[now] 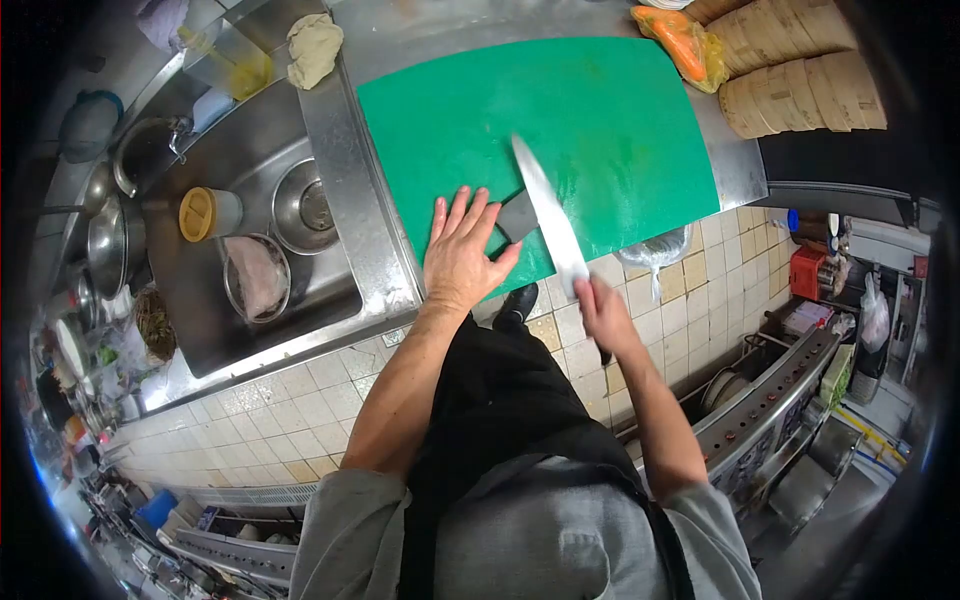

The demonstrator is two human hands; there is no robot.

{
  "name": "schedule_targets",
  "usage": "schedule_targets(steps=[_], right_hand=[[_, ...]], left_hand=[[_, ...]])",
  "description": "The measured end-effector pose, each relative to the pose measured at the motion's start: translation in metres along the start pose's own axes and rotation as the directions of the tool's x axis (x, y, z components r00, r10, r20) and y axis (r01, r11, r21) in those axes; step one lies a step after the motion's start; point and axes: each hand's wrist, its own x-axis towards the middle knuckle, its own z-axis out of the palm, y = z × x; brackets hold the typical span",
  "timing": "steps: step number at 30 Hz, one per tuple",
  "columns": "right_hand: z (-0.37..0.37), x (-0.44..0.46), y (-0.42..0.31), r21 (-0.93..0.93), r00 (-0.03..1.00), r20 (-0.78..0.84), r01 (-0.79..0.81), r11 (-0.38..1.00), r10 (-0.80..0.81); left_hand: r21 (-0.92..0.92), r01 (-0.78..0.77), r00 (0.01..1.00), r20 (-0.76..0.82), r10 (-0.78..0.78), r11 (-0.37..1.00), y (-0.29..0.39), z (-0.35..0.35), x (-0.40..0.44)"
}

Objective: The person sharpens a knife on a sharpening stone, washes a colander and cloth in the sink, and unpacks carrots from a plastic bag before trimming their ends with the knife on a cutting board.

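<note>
On a green cutting board (620, 120) lies a dark grey sharpening stone (517, 216). My left hand (462, 255) is spread beside it on the board, with thumb and forefinger against the stone's left end, holding it. In my right hand (606, 318) is a large kitchen knife (553, 222), gripped by its dark handle. The blade points away from me and slants up to the left, lying against the right end of the stone. Most of the handle is hidden in my fingers.
Left is a steel sink (215, 325) with a metal bowl (306, 207), a yellow-lidded tub (209, 214) and a bowl of raw meat (258, 278). A crumpled cloth (314, 50) lies behind. Bamboo steamers (800, 95) and bagged carrots (682, 45) stand at back right.
</note>
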Motion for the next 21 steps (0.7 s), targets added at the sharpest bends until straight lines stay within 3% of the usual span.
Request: schedule_targets(steps=[1,2,6,7,9,12,16,18,21], right_hand=[[0.0,0.021,-0.012,0.022,0.999,0.006,-0.048,0.999,0.048],[0.006,0.04,-0.014,0.0,0.998,-0.053,0.031,1.0,-0.031],[0.003,0.007,-0.005,0.051,0.995,-0.014,-0.096,0.994,0.097],[0.009,-0.01,0.012,0.046,0.998,-0.054,-0.03,0.998,0.033],[0.004,-0.051,0.006,0.157,0.966,0.067,-0.259,0.953,0.252],[0.008,-0.082,0.015,0.145,0.93,0.093,-0.366,0.919,0.356],[0.017,-0.038,0.006,-0.028,0.989,-0.07,-0.132,0.991,0.129],[0.018,0.018,-0.006,0.021,0.993,-0.117,-0.012,1.0,0.014],[0.011,0.026,-0.025,0.022,0.992,-0.093,-0.081,0.996,0.083]], left_hand=[[-0.008,0.002,1.0,-0.003,-0.002,1.0,0.0,0.001,0.0],[-0.017,0.0,1.0,-0.005,0.0,1.0,-0.002,0.001,-0.001],[-0.008,-0.022,1.0,-0.002,0.022,1.0,-0.001,0.0,0.001],[-0.009,-0.024,1.0,0.006,0.024,1.0,-0.001,-0.001,-0.001],[-0.014,-0.024,0.999,0.03,0.024,1.0,-0.002,0.0,-0.003],[-0.023,-0.057,0.995,0.075,0.059,0.998,-0.002,-0.001,0.0],[-0.024,-0.07,0.995,0.073,0.072,0.997,-0.003,-0.001,0.001],[-0.014,-0.074,0.995,0.07,0.075,0.997,-0.003,-0.001,-0.001],[-0.019,-0.094,0.994,0.061,0.095,0.995,-0.003,-0.002,-0.002]])
